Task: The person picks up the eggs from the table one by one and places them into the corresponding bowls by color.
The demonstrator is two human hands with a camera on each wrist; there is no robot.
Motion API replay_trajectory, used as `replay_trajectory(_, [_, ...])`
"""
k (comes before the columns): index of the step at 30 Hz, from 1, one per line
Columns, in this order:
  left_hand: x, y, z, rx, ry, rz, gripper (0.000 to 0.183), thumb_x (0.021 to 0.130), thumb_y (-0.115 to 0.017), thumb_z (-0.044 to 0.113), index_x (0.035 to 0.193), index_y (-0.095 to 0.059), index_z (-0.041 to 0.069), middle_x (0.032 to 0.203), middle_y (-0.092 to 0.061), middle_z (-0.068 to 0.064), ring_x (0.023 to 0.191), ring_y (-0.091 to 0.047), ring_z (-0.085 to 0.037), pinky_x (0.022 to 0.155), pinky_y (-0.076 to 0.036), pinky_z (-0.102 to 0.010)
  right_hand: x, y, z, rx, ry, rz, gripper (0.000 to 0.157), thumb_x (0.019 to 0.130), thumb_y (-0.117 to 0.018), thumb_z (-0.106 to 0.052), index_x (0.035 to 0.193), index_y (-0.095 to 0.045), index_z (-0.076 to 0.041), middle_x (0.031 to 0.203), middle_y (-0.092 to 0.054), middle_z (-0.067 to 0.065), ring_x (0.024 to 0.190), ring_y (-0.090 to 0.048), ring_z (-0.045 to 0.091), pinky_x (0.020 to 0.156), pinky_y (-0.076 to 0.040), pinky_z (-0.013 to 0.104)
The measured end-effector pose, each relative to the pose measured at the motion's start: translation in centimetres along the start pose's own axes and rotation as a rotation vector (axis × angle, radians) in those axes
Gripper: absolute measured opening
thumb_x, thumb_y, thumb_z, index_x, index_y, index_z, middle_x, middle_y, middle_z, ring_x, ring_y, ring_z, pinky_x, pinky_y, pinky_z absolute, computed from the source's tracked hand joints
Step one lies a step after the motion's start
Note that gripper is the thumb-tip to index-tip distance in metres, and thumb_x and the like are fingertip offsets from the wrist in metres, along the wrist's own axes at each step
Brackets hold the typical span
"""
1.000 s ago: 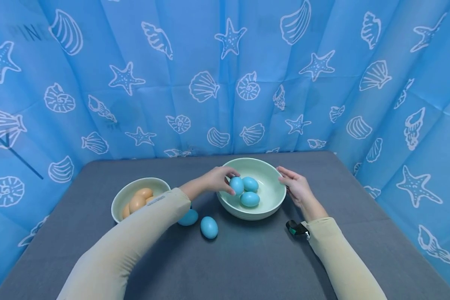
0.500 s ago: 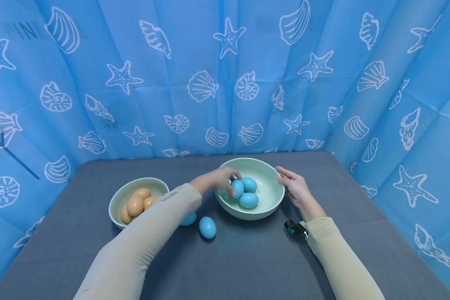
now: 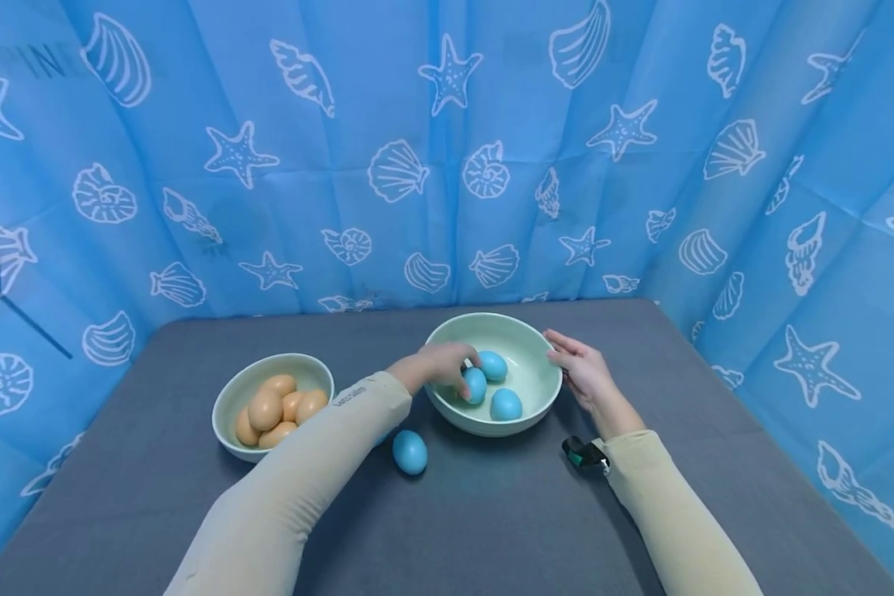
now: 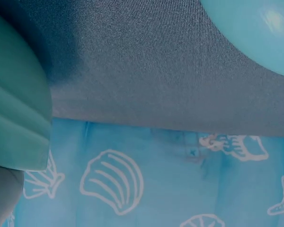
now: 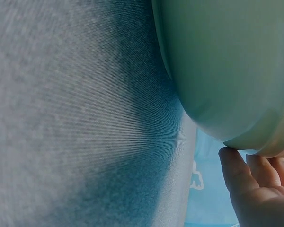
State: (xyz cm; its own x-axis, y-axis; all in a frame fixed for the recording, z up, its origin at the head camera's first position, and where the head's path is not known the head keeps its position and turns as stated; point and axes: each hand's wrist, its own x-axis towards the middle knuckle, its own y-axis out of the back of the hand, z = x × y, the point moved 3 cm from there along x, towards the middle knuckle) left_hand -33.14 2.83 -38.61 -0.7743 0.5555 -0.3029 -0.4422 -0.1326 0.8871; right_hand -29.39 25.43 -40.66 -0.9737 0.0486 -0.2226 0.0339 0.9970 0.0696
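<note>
In the head view my left hand point(image 3: 441, 364) reaches over the near-left rim of the larger pale green bowl point(image 3: 532, 364), thumb and fingers around a blue egg point(image 3: 475, 387) low inside it. Two more blue eggs lie in this bowl, one behind point(image 3: 492, 365) and one nearer the front point(image 3: 506, 406). My right hand point(image 3: 587, 377) holds the bowl's right rim. In the right wrist view, its fingertips point(image 5: 230, 156) meet the rim of the bowl point(image 5: 227, 61). The left wrist view shows the bowl's outer wall point(image 4: 19, 109), with little of the hand visible.
A smaller pale bowl point(image 3: 227, 393) at the left holds several tan eggs point(image 3: 266, 407). On the grey tablecloth point(image 3: 492, 513) rests a blue egg point(image 3: 410, 453); another is mostly hidden by the left sleeve point(image 3: 305, 472). A black strap point(image 3: 583, 453) hangs at the right cuff. A blue curtain point(image 3: 343, 165) stands behind.
My left hand has lowered its blue egg slightly deeper into the bowl. The front egg in the bowl has shifted right and forward. My right hand keeps its place on the rim.
</note>
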Motion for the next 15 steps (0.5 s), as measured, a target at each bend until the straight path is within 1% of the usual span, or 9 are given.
replay_trajectory(2, [-0.01, -0.04, -0.02, -0.003, -0.003, -0.007, 0.057, 0.082, -0.08, 0.024, 0.134, -0.057, 0.015, 0.128, -0.061, -0.005, 0.12, -0.055, -0.02, 0.103, -0.041, -0.036, -0.02, -0.05, -0.04, 0.009, -0.003, 0.0, 0.051, 0.102, -0.049, -0.011, 0.151, -0.034, -0.012, 0.155, -0.031, 0.005, 0.142, -0.029, 0.02, 0.112, -0.032, 0.037])
replay_trajectory(4, [-0.01, -0.06, -0.03, -0.001, -0.009, -0.015, 0.057, 0.084, -0.079, 0.024, 0.135, -0.056, 0.014, 0.129, -0.06, -0.006, 0.121, -0.054, -0.021, 0.103, -0.041, -0.035, -0.04, -0.04, -0.06, 0.01, -0.007, 0.001, 0.051, 0.103, -0.049, -0.011, 0.151, -0.034, -0.012, 0.155, -0.031, 0.005, 0.142, -0.029, 0.02, 0.112, -0.033, 0.037])
replay_trajectory(7, [0.01, -0.01, -0.04, -0.007, -0.014, -0.023, 0.057, 0.084, -0.078, 0.023, 0.136, -0.055, 0.013, 0.132, -0.059, -0.008, 0.123, -0.053, -0.022, 0.105, -0.04, -0.035, 0.0, 0.0, -0.05, 0.006, -0.009, 0.004, 0.051, 0.102, -0.049, -0.012, 0.151, -0.034, -0.013, 0.155, -0.032, 0.004, 0.142, -0.03, 0.019, 0.108, -0.037, 0.032])
replay_trajectory(9, [0.02, 0.07, -0.04, -0.016, -0.025, -0.028, 0.057, 0.085, -0.077, 0.021, 0.136, -0.055, 0.011, 0.134, -0.058, -0.01, 0.125, -0.051, -0.024, 0.106, -0.039, -0.034, 0.04, 0.03, -0.05, 0.003, -0.011, 0.008, 0.051, 0.102, -0.05, -0.012, 0.151, -0.035, -0.013, 0.155, -0.033, 0.004, 0.141, -0.031, 0.019, 0.101, -0.042, 0.025])
replay_trajectory(12, [-0.05, 0.31, -0.06, -0.025, -0.046, -0.028, 0.057, 0.085, -0.077, 0.017, 0.137, -0.054, 0.007, 0.135, -0.056, -0.012, 0.127, -0.049, -0.025, 0.107, -0.039, -0.034, 0.08, 0.04, -0.06, 0.002, -0.013, 0.012, 0.051, 0.102, -0.05, -0.011, 0.151, -0.035, -0.013, 0.155, -0.033, 0.004, 0.141, -0.032, 0.019, 0.093, -0.045, 0.02])
replay_trajectory(13, [-0.09, 0.42, -0.07, -0.028, -0.054, -0.026, 0.057, 0.085, -0.077, 0.015, 0.137, -0.054, 0.005, 0.136, -0.056, -0.013, 0.128, -0.049, -0.025, 0.107, -0.038, -0.033, 0.08, 0.03, -0.07, 0.004, -0.015, 0.013, 0.051, 0.102, -0.05, -0.011, 0.151, -0.035, -0.013, 0.155, -0.033, 0.003, 0.141, -0.032, 0.018, 0.092, -0.046, 0.019])
replay_trajectory(15, [-0.25, 0.64, -0.14, -0.035, -0.068, -0.022, 0.058, 0.086, -0.076, 0.014, 0.137, -0.052, 0.003, 0.136, -0.055, -0.014, 0.128, -0.048, -0.026, 0.107, -0.038, -0.033, 0.06, 0.0, -0.12, 0.005, -0.017, 0.013, 0.051, 0.102, -0.05, -0.011, 0.151, -0.035, -0.013, 0.155, -0.033, 0.003, 0.141, -0.032, 0.018, 0.096, -0.045, 0.021])
